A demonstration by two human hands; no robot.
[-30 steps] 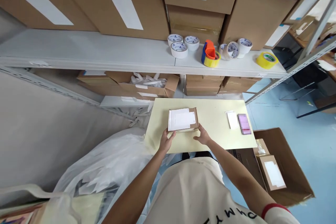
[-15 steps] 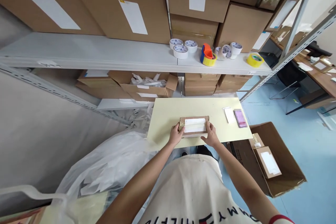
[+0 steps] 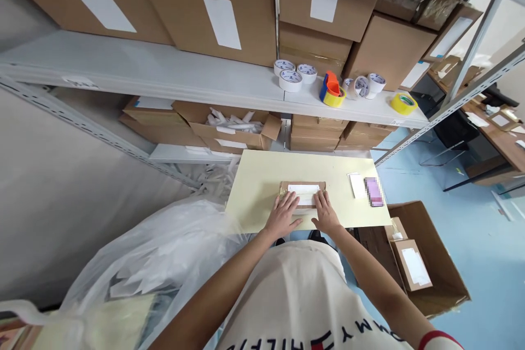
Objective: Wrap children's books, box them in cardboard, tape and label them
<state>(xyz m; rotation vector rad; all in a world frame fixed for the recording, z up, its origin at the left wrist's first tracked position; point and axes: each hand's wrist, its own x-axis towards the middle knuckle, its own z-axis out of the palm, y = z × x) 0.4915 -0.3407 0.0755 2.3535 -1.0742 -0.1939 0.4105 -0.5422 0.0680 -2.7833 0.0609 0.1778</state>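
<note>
A small brown cardboard parcel with a white label on top lies flat on the pale yellow table. My left hand rests flat on its near left part, fingers spread and stretched out. My right hand lies flat on its near right part, fingers extended. Both palms press down on the parcel's near edge; neither hand grips it.
A white slip and a pink item lie on the table's right. An open carton with small parcels stands on the floor at right. Tape rolls and a tape dispenser sit on the shelf behind. A clear plastic bag bulges at left.
The parcel went from open with white sheets on top, to closed and held by its ends, to lying flat. Both hands moved from its ends onto its top.
</note>
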